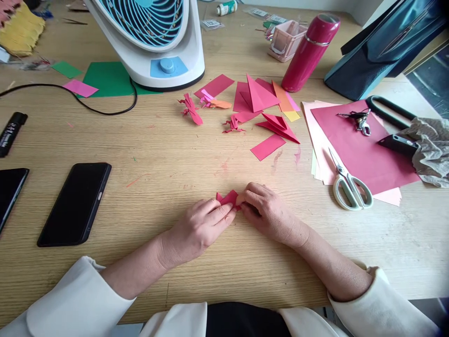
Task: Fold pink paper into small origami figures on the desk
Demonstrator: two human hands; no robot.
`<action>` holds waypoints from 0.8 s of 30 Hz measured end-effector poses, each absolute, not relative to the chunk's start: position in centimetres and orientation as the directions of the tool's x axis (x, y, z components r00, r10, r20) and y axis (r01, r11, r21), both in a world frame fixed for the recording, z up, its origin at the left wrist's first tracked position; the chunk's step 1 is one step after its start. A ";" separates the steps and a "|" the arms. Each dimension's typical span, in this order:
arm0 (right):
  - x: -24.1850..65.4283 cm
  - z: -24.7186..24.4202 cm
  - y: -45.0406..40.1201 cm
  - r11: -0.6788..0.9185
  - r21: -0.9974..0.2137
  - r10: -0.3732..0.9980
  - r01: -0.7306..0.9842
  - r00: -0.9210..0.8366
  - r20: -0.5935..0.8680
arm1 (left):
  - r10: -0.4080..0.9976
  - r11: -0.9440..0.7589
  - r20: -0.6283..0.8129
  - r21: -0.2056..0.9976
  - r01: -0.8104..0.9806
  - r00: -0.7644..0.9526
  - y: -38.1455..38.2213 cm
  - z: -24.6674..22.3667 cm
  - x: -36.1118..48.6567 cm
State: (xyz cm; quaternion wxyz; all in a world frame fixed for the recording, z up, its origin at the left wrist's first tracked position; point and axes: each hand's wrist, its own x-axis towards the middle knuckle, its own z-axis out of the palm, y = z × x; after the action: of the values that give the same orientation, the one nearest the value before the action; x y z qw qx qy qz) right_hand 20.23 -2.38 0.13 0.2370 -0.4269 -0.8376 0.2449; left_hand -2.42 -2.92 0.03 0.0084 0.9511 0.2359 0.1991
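Observation:
A small piece of folded red paper (228,197) lies on the wooden table between my two hands. My left hand (201,224) presses it with outstretched fingers from the left. On its right end, the thumb and bent fingers of my right hand (268,210) pinch the paper. Its lower part is hidden under my fingertips. Farther back sit small folded red paper figures (191,110), a red paper frog-like shape (233,124), a folded orange piece (220,104) and larger folded red sheets (278,126). A flat red strip (268,147) rests in front of them.
White-handled scissors (351,187) lie on stacked red and pale sheets (372,154) at right, near keys (361,122). A white fan (157,51), pink flask (310,54) and dark bag (382,51) stand behind. A phone (75,203) and marker (12,133) are at left.

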 end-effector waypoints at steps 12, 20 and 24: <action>24.4 -0.1 -2.4 0.706 -0.541 0.665 0.456 -0.689 0.287 | 0.468 -0.871 0.280 -0.016 0.491 0.838 -3.4 0.3 -2.2; 24.7 0.4 -2.8 0.830 -0.289 0.545 0.477 -0.802 0.245 | 0.476 -0.870 0.273 0.009 0.493 0.836 -3.4 0.3 -2.2; 24.7 0.4 -3.0 0.836 -0.239 0.544 0.494 -0.801 0.249 | 0.482 -0.871 0.245 0.030 0.490 0.842 -3.3 0.4 -2.3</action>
State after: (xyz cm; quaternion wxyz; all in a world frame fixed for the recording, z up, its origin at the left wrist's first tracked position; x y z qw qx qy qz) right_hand 24.69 -2.97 0.38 0.1552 -0.2744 -0.9455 0.0815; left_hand -2.26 -3.33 0.37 -0.0168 0.9594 0.2532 0.1230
